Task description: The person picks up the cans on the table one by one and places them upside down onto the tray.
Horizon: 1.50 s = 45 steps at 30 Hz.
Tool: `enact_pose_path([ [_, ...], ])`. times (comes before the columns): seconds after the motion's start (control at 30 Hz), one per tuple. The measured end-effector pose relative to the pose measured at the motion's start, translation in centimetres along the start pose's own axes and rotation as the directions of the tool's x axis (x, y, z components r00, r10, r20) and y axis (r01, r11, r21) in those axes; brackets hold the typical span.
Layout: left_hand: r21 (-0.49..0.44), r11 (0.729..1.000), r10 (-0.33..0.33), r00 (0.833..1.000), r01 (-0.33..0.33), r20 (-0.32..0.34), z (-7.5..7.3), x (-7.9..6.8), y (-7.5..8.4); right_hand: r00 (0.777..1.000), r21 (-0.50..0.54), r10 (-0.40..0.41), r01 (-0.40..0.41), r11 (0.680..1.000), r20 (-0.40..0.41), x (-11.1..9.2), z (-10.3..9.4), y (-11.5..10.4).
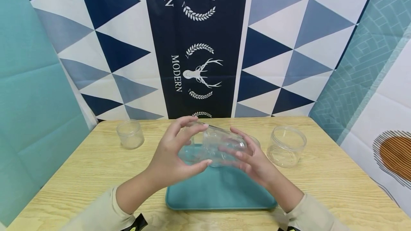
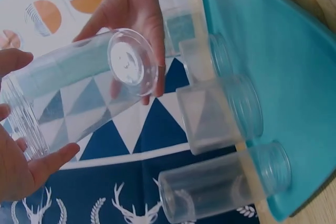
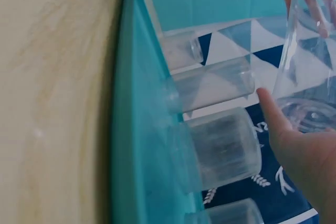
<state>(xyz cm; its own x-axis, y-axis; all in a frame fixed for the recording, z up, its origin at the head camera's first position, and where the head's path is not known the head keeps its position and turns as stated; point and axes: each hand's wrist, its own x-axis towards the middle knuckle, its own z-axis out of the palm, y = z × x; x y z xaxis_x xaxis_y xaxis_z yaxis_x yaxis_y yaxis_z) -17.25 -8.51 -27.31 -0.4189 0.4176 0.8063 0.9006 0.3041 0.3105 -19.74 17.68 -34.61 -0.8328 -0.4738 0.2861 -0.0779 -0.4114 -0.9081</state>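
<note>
A clear plastic jar [image 1: 223, 147] is held tilted above the teal tray [image 1: 221, 193], between both hands. My left hand [image 1: 170, 154] grips it around the threaded mouth end, with thumb and fingers on opposite sides, as the left wrist view shows. At the round base, my right hand [image 1: 257, 161] holds the jar with its fingers spread around it. In the left wrist view the jar [image 2: 79, 93] looks see-through, with nothing visible inside. Motion blurs the right fingers in the head view.
Several clear jars, among them a square-sided one [image 2: 205, 116] and a slim one [image 2: 210, 187], stand at the tray's far side. One short jar [image 1: 130, 136] stands on the wooden table [image 1: 96, 184] at the left, a wider jar [image 1: 287, 149] at the right. A patterned cloth [image 1: 199, 45] hangs behind.
</note>
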Motion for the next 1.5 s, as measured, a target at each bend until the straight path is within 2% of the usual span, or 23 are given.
enact_pose_path([
  [0.13,0.052,0.998,0.02,0.999,-0.022,0.036,0.3,0.0,0.3,0.999,0.03,-0.009,0.008,1.0,0.042,-0.7,-0.5,0.4],
  [0.3,0.011,1.0,0.002,0.994,-0.003,0.111,0.4,0.0,0.6,0.996,0.063,-0.024,0.019,0.998,0.081,-1.5,-1.1,0.4],
  [0.6,-0.111,0.988,-0.09,0.982,0.11,0.167,0.5,-0.4,0.9,0.985,0.151,-0.067,0.043,0.988,0.161,-2.5,-2.3,0.0],
  [0.73,-0.108,0.978,-0.155,0.97,0.177,0.187,0.3,-0.9,0.8,0.987,0.16,-0.069,0.046,0.986,0.144,-3.2,-3.1,-0.4],
  [0.97,-0.103,0.964,-0.219,0.954,0.243,0.204,-0.1,-2.2,-0.1,0.99,0.16,-0.055,0.033,0.987,0.132,-4.7,-4.5,-1.4],
  [1.17,-0.026,0.952,-0.294,0.932,0.306,0.214,-0.6,-3.5,-1.1,0.99,0.157,-0.06,0.04,0.987,0.127,-6.2,-5.6,-2.5],
  [1.3,0.029,0.937,-0.344,0.907,0.348,0.242,-1.0,-4.5,-1.9,0.993,0.111,-0.06,0.048,0.993,0.101,-7.0,-6.2,-3.3],
  [1.4,0.065,0.913,-0.405,0.872,0.403,0.276,-1.2,-5.4,-2.6,0.995,0.067,-0.056,0.05,0.996,0.084,-7.5,-6.7,-4.0],
  [1.5,0.109,0.877,-0.478,0.827,0.468,0.296,-1.2,-6.1,-3.4,0.993,0.02,-0.07,0.068,0.997,0.092,-8.1,-7.5,-4.6],
])
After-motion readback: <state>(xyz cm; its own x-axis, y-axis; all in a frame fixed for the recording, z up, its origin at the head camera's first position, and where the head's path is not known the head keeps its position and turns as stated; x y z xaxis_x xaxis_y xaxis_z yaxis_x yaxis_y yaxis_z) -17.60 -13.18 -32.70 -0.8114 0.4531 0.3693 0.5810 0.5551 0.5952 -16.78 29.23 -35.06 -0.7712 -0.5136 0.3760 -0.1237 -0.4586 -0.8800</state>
